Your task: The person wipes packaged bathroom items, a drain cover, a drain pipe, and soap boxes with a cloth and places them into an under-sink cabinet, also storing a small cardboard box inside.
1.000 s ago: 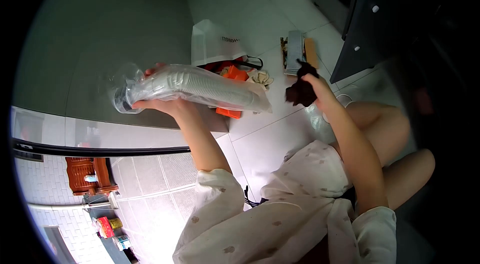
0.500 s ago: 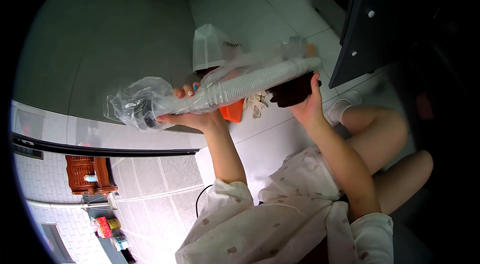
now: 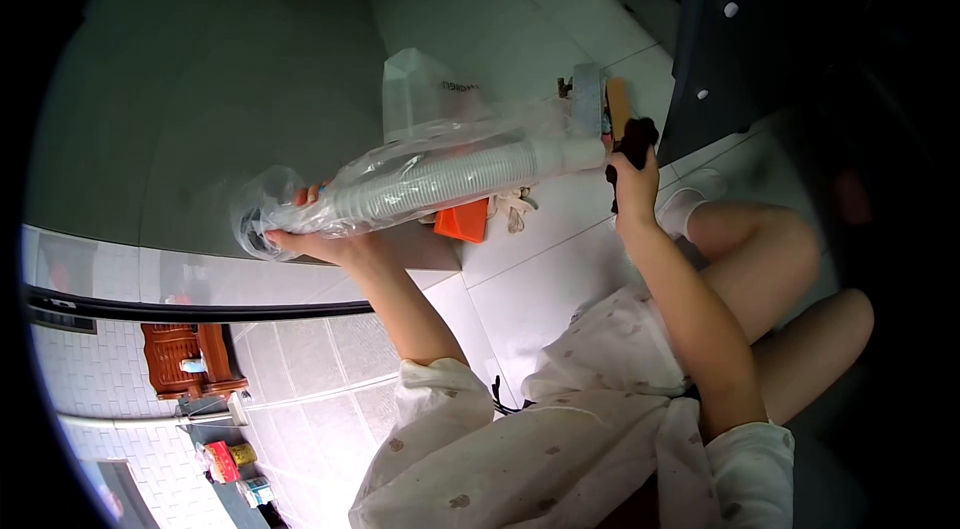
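Note:
A white corrugated hose lies across the view in a clear plastic bag. My left hand is closed around its left end through the plastic. A dark round fitting there shows dimly inside the crumpled bag. At the hose's right end, the smooth white tip reaches my right hand. That hand is closed on a bunched dark cloth, beside the tip. Whether the cloth touches the tip I cannot tell.
A white bag with dark lettering stands on the tiled floor behind the hose. Near it lie an orange object, pale gloves and a yellowish strip. A dark panel door hangs at the upper right.
My left hand has moved left and the hose has shifted left with it. My right hand has risen slightly, its fingers now closed around the dark cloth near the hose's tip.

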`<control>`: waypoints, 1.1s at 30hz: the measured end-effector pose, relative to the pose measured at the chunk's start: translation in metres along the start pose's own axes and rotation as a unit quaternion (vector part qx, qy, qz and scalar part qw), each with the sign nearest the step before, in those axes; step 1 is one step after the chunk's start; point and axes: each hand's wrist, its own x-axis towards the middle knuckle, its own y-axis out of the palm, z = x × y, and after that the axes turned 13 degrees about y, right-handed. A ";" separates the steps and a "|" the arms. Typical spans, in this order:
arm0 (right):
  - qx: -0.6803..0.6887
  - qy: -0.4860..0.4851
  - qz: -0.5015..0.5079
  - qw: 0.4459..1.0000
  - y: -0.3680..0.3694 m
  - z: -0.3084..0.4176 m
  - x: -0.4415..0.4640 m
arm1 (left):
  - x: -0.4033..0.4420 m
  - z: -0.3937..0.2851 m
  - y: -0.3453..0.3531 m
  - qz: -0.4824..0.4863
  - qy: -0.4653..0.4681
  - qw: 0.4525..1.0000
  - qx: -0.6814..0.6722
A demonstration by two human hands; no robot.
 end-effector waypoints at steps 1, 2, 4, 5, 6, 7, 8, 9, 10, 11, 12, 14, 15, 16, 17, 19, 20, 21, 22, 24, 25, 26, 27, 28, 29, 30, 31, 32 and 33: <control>-0.078 -0.097 -0.041 0.991 0.000 0.018 -0.011 | -0.003 0.000 0.006 -0.013 0.007 0.999 0.030; -0.079 -0.098 -0.042 0.991 -0.004 0.031 -0.013 | -0.005 0.001 0.010 -0.026 0.014 0.998 0.059; -0.074 -0.127 -0.063 0.987 -0.009 0.047 -0.014 | -0.005 0.001 0.016 -0.034 0.020 0.997 0.068; -0.110 -0.133 -0.055 0.983 -0.013 0.043 -0.005 | -0.006 0.000 0.017 -0.041 0.027 0.996 0.076; -0.111 -0.133 -0.056 0.983 -0.018 0.045 -0.001 | -0.006 0.000 0.017 -0.042 0.027 0.996 0.075; -0.192 -0.110 -0.017 0.975 -0.024 0.047 0.003 | -0.006 -0.001 0.016 -0.036 0.005 0.996 0.086; -0.271 -0.085 0.022 0.959 -0.027 0.050 0.004 | -0.006 -0.002 0.016 -0.031 -0.015 0.995 0.098; -0.273 -0.078 0.042 0.958 -0.028 0.053 0.002 | -0.010 -0.004 0.021 -0.030 -0.015 0.995 0.098; -0.272 -0.078 0.041 0.958 -0.026 0.054 -0.002 | -0.016 -0.004 0.027 -0.006 -0.032 0.993 0.113; -0.277 -0.130 0.080 0.949 -0.021 0.054 -0.010 | -0.022 -0.002 0.033 0.018 -0.050 0.990 0.128; -0.281 -0.181 0.117 0.935 -0.016 0.055 -0.020 | -0.027 0.002 0.033 0.018 -0.052 0.990 0.127; -0.329 -0.272 0.186 0.885 -0.011 0.060 -0.050 | -0.040 0.012 0.034 0.108 -0.054 0.983 0.138; -0.326 -0.301 0.193 0.875 -0.007 0.058 -0.063 | -0.052 0.015 0.041 0.117 -0.058 0.984 0.124; -0.323 -0.330 0.200 0.864 -0.003 0.057 -0.072 | -0.064 0.019 0.049 0.118 -0.063 0.983 0.122; -0.334 -0.335 0.196 0.859 -0.002 0.060 -0.076 | -0.075 0.021 0.058 0.120 -0.060 0.982 0.135; -0.328 -0.372 0.157 0.854 0.002 0.059 -0.078 | -0.096 0.025 0.069 0.136 -0.072 0.981 0.118; -0.329 -0.370 0.154 0.855 0.004 0.056 -0.077 | -0.105 0.031 0.068 0.138 -0.075 0.980 0.118; -0.338 -0.354 0.151 0.859 0.005 0.054 -0.076 | -0.113 0.036 0.066 0.160 -0.082 0.979 0.099; -0.347 -0.338 0.147 0.863 0.006 0.051 -0.074 | -0.121 0.042 0.066 0.182 -0.090 0.976 0.079; -0.294 -0.313 0.139 0.893 0.005 0.047 -0.070 | -0.130 0.047 0.069 0.150 -0.085 0.981 0.093; -0.303 -0.320 0.117 0.890 0.001 0.047 -0.068 | -0.131 0.046 0.069 0.194 -0.093 0.969 0.121; -0.314 -0.326 0.096 0.887 -0.003 0.046 -0.065 | -0.132 0.045 0.069 0.237 -0.101 0.954 0.151; -0.313 -0.350 0.073 0.880 -0.007 0.047 -0.061 | -0.132 0.046 0.067 0.257 -0.094 0.948 0.162; -0.312 -0.347 0.071 0.882 -0.011 0.048 -0.059 | -0.134 0.047 0.066 0.261 -0.096 0.947 0.163; -0.331 -0.357 0.068 0.871 -0.015 0.050 -0.057 | -0.138 0.047 0.066 0.260 -0.091 0.949 0.156; -0.351 -0.366 0.065 0.860 -0.019 0.052 -0.056 | -0.142 0.049 0.066 0.259 -0.087 0.950 0.148; -0.358 -0.340 0.080 0.866 -0.021 0.053 -0.058 | -0.145 0.055 0.059 0.278 -0.068 0.950 0.125; -0.356 -0.337 0.078 0.868 -0.024 0.053 -0.059 | -0.150 0.062 0.053 0.296 -0.050 0.948 0.101; -0.353 -0.329 0.079 0.872 -0.026 0.053 -0.060 | -0.156 0.064 0.052 0.309 -0.032 0.943 0.119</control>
